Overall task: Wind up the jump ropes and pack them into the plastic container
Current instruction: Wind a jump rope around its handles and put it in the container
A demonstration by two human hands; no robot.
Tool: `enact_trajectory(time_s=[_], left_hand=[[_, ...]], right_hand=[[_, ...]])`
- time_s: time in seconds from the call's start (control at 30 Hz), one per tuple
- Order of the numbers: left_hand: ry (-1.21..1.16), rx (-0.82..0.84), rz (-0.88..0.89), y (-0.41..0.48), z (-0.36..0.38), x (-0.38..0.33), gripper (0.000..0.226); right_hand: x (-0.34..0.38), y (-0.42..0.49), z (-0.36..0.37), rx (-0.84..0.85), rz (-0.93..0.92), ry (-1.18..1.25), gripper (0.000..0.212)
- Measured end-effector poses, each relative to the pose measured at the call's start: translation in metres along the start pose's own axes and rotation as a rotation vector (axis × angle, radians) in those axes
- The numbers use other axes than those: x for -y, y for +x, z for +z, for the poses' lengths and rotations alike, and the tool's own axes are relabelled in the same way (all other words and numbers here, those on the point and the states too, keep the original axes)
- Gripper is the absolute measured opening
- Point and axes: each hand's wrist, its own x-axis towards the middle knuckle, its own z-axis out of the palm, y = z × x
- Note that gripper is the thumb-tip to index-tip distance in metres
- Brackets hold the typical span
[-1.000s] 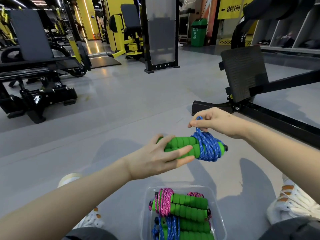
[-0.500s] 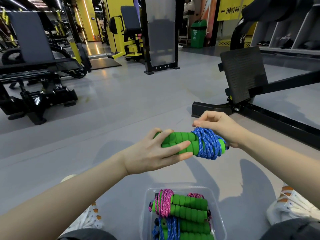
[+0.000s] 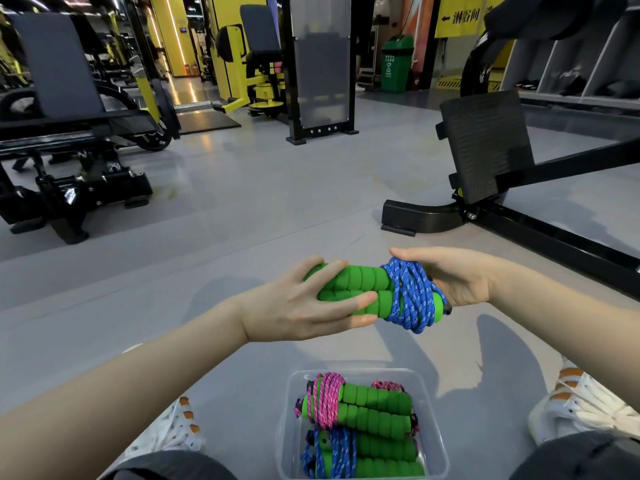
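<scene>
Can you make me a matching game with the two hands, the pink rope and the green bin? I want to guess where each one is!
Things:
1. left hand
2. right hand
3. pink jump rope
4. green bin

Places:
A. in the plastic container
B. far back on the gym floor
C. grips the green foam handles
D. holds the end wound with blue cord

Pairs: 1-C, 2-D, 3-A, 4-B.

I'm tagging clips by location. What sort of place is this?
Most likely a gym: a yellow weight machine with a padded seat at the back, a black bench frame on the grey floor to the right, and jump ropes packed in a plastic container.
</scene>
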Motion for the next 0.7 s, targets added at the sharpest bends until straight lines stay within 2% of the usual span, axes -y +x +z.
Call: enact_trajectory(time_s=[0.1, 0.23, 0.37, 0.47, 0.53, 0.67, 0.7], left_hand=[[0.015, 0.028, 0.016, -0.008, 0.003, -0.001, 0.042], [-0.03, 0.083, 0.006, -0.014, 0.003, -0.005, 0.042], [-0.069, 0.184, 0.037, -0.022, 0.004, -0.013, 0.051], [-0.13, 0.246, 0.051, -0.029, 0.005, -0.025, 0.051], [-0.166, 0.26, 0.003, -0.032, 0.003, -0.037, 0.05], [-0.285, 0.312, -0.284, -0.037, -0.008, -0.067, 0.066], [-0.33, 0.318, -0.309, -0.039, -0.012, -0.075, 0.068]], right_hand=[[-0.004, 0.004, 0.004, -0.005, -0.053, 0.039, 0.049], [-0.014, 0.009, 0.01, -0.028, -0.128, 0.02, 0.049], [-0.03, 0.009, 0.018, -0.06, -0.175, -0.049, 0.049], [-0.05, 0.011, 0.027, -0.152, -0.305, -0.163, 0.047], [-0.067, 0.013, 0.033, -0.247, -0.462, -0.377, 0.045], [-0.119, 0.011, 0.045, -0.375, -0.805, -1.025, 0.057], [-0.135, 0.013, 0.047, -0.385, -0.904, -1.182, 0.056]])
